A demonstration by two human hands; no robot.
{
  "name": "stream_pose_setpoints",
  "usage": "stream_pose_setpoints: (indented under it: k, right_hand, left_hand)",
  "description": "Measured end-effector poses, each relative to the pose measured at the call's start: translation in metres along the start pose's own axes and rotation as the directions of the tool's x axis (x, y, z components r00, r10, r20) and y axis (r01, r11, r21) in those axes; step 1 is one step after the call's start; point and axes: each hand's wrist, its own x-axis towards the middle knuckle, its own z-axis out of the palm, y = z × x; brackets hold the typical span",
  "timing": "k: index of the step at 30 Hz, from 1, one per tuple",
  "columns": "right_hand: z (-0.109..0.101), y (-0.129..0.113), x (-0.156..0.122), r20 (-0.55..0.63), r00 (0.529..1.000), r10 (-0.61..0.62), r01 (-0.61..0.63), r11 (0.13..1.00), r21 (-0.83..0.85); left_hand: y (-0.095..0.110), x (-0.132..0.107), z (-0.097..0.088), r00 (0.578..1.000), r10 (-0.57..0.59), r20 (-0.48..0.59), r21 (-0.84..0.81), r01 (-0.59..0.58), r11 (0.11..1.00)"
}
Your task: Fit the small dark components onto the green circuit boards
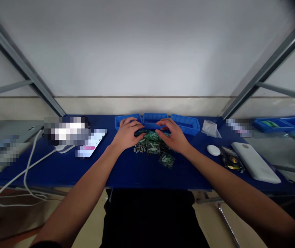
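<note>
My left hand (128, 135) reaches over the left side of a heap of small green parts (151, 139), its fingers bent and the thumb held apart from them. Across the heap, my right hand (173, 136) curves over the other side, thumb and fingers also apart. Neither hand visibly holds anything. Small silvery metal pieces (140, 148) lie at the heap's left edge. A small clear bag with green parts (167, 160) lies at its front right. Behind the hands stand a left blue bin (118, 123), a middle blue bin (154, 126) and a right blue bin (188, 128).
On the blue table (137, 175), a lit phone (93, 143) and white cables (31, 163) lie to the left. A clear plastic bag (210, 128), white round case (213, 150), dark packet (231, 159) and white power bank (255, 163) lie to the right. Metal posts rise both sides.
</note>
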Motion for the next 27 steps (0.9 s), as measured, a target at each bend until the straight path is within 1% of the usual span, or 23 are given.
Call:
stream_pose_setpoints:
  k: [1, 3, 5, 8, 10, 11, 13, 15, 17, 19, 21, 24, 27]
  right_hand:
    - [0.0, 0.0, 0.0, 0.0, 1.0, 0.002, -0.002, 1.0, -0.001]
    - [0.0, 0.0, 0.0, -0.002, 1.0, 0.006, -0.006, 1.0, 0.002]
    - [0.0, 0.001, 0.0, -0.004, 1.0, 0.005, -0.005, 1.0, 0.011]
    - [0.001, 0.001, 0.0, -0.008, 1.0, 0.001, -0.001, 1.0, 0.024]
    - [0.002, 0.001, -0.001, 0.005, 1.0, 0.012, -0.012, 0.999, 0.036]
    - [0.003, 0.002, -0.001, 0.013, 1.0, 0.025, -0.025, 0.998, 0.05]
    - [0.005, 0.002, -0.001, 0.029, 0.997, 0.071, -0.074, 0.992, 0.102]
    - [0.008, 0.003, -0.001, 0.042, 0.99, 0.136, -0.141, 0.971, 0.191]
    - [0.01, 0.004, -0.001, 0.078, 0.976, 0.201, -0.215, 0.931, 0.293]
    - [0.011, 0.004, 0.0, 0.11, 0.961, 0.252, -0.275, 0.887, 0.37]
    - [0.01, 0.005, 0.001, 0.122, 0.95, 0.286, -0.311, 0.856, 0.413]
    - [0.007, 0.005, 0.002, 0.121, 0.941, 0.317, -0.336, 0.825, 0.453]
    - [0.006, 0.004, 0.003, 0.119, 0.939, 0.323, -0.341, 0.819, 0.461]
  left_hand:
    - [0.002, 0.001, 0.002, 1.0, 0.001, 0.013, -0.002, -0.001, 1.0]
    - [0.005, 0.004, 0.005, 1.0, -0.008, -0.001, -0.012, 0.008, 1.0]
    - [0.011, 0.006, 0.006, 0.996, -0.037, -0.08, -0.055, 0.032, 0.998]
    - [0.019, 0.007, 0.004, 0.968, -0.109, -0.226, -0.206, 0.062, 0.977]
    - [0.024, 0.006, 0.005, 0.95, -0.189, -0.247, -0.313, 0.106, 0.944]
    - [0.026, 0.006, 0.007, 0.944, -0.233, -0.233, -0.365, 0.137, 0.921]
    - [0.029, 0.006, 0.012, 0.936, -0.307, -0.172, -0.487, 0.19, 0.853]
    - [0.032, 0.007, 0.019, 0.933, -0.344, -0.104, -0.626, 0.207, 0.752]
    - [0.034, 0.008, 0.024, 0.93, -0.365, -0.029, -0.728, 0.231, 0.645]
    - [0.036, 0.008, 0.027, 0.928, -0.372, 0.025, -0.779, 0.252, 0.575]
    - [0.035, 0.008, 0.029, 0.929, -0.366, 0.049, -0.801, 0.255, 0.541]
    - [0.032, 0.007, 0.031, 0.936, -0.342, 0.09, -0.831, 0.26, 0.492]
    - [0.029, 0.006, 0.033, 0.927, -0.349, 0.14, -0.845, 0.295, 0.447]
